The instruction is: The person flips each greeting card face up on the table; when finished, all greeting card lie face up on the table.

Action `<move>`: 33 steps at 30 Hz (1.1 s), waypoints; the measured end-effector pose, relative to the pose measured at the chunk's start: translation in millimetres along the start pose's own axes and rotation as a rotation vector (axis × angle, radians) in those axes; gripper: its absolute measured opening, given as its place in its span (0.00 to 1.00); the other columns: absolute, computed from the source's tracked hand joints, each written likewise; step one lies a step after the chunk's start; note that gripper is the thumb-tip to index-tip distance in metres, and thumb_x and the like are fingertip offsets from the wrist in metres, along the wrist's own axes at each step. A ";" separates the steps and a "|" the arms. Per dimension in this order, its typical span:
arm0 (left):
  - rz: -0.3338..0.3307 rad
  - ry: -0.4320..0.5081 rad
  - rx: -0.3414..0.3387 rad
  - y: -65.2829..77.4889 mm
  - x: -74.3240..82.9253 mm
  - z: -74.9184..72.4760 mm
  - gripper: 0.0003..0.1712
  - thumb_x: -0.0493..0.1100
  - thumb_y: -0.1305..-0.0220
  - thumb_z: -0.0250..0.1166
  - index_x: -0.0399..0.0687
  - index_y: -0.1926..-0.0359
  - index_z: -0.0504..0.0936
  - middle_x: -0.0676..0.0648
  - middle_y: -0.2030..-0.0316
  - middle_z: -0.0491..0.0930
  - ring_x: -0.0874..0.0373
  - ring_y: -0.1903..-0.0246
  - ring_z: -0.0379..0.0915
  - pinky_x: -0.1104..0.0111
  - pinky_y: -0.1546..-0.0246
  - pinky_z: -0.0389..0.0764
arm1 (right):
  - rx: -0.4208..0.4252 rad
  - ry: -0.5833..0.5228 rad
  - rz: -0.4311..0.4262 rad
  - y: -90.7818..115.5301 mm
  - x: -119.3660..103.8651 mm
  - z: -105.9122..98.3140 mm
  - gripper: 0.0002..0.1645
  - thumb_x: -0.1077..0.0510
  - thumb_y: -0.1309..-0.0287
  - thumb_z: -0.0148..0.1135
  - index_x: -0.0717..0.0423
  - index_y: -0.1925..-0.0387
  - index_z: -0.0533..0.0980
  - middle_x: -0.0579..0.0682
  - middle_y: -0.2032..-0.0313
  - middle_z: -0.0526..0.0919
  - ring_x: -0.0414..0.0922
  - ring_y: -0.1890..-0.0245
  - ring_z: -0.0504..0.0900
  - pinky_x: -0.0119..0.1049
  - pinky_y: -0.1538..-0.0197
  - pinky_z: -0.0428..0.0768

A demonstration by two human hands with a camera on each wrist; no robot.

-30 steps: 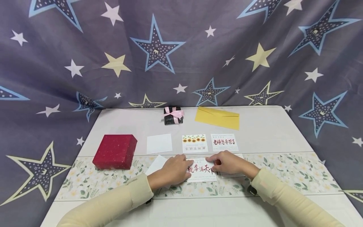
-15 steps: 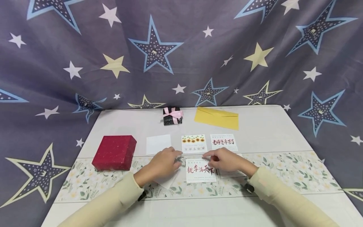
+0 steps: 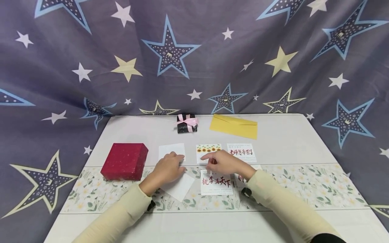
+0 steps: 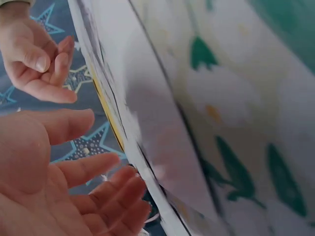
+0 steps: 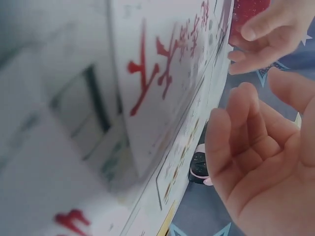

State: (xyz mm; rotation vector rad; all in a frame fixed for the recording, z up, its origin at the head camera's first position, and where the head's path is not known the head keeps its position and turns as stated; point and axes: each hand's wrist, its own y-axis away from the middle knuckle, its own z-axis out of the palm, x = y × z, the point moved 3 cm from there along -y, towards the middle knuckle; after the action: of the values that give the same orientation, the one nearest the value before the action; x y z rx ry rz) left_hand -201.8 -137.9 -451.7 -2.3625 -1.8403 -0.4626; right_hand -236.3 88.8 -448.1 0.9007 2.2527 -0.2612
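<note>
My left hand (image 3: 169, 168) hovers over or touches the lower edge of a blank white card (image 3: 171, 150), its fingers loosely bent with nothing gripped. Under that wrist a second blank card (image 3: 181, 189) lies askew. My right hand (image 3: 227, 162) reaches across the front of the sunflower card (image 3: 208, 148), index finger extended, the others loosely curled. Whether its fingertip touches the card I cannot tell. Just below lies a card with red lettering (image 3: 216, 187); another red-lettered card (image 3: 243, 156) is beyond the right wrist, and a third (image 3: 241, 182) is partly covered by the forearm.
At the left stands a red box (image 3: 123, 161). A small black gift with a pink ribbon (image 3: 186, 124) and a yellow envelope (image 3: 233, 126) lie along the back edge. A floral strip (image 3: 304, 185) crosses the white tabletop, and a star-patterned curtain (image 3: 194, 67) hangs behind.
My left hand has moved left and away from the front red-lettered card to the blank cards. My right hand has shifted left, from that card's upper corner to the sunflower card.
</note>
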 end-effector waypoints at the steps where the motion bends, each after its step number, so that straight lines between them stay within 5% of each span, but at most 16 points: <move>1: -0.011 -0.006 -0.007 0.2 -2.3 1.4 0.29 0.50 0.34 0.66 0.44 0.35 0.79 0.38 0.46 0.79 0.41 0.47 0.77 0.48 0.48 0.79 | 0.000 0.007 -0.002 -2.9 -1.0 0.1 0.25 0.56 0.33 0.64 0.61 0.38 0.78 0.43 0.72 0.86 0.32 0.76 0.76 0.29 0.63 0.79; 8: -0.014 -0.060 -0.020 -0.5 -9.7 6.3 0.26 0.50 0.34 0.65 0.41 0.40 0.82 0.38 0.45 0.80 0.42 0.47 0.77 0.48 0.48 0.80 | 0.009 0.023 0.024 -16.2 5.8 1.9 0.25 0.56 0.33 0.64 0.60 0.38 0.78 0.45 0.65 0.89 0.33 0.67 0.82 0.31 0.55 0.81; 20: -0.004 -0.106 -0.029 -2.4 -7.2 2.5 0.19 0.47 0.36 0.66 0.40 0.51 0.87 0.37 0.55 0.82 0.43 0.57 0.79 0.50 0.58 0.81 | 0.034 -0.002 0.156 -53.8 26.6 4.8 0.24 0.54 0.34 0.64 0.55 0.37 0.79 0.44 0.71 0.83 0.36 0.74 0.73 0.31 0.63 0.75; 25: -0.010 -0.096 -0.053 -3.6 -7.3 0.8 0.16 0.47 0.35 0.65 0.41 0.54 0.88 0.38 0.56 0.81 0.45 0.59 0.79 0.50 0.59 0.81 | 0.024 0.015 0.168 -74.5 14.9 7.1 0.26 0.55 0.34 0.64 0.56 0.36 0.77 0.47 0.66 0.86 0.37 0.73 0.77 0.33 0.61 0.79; 33: 0.025 -0.081 -0.071 -0.6 -9.3 -1.5 0.21 0.45 0.33 0.64 0.41 0.44 0.85 0.40 0.49 0.81 0.42 0.50 0.79 0.48 0.52 0.81 | 0.004 0.129 0.158 -110.5 -2.2 12.6 0.32 0.55 0.36 0.66 0.57 0.32 0.72 0.51 0.60 0.89 0.42 0.61 0.85 0.39 0.47 0.82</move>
State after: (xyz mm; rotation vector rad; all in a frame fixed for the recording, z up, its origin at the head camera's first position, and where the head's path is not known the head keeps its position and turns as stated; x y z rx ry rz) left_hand -204.6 -146.7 -453.1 -2.4826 -1.8559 -0.4429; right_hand -302.6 0.7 -463.1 1.1201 2.2831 -0.1398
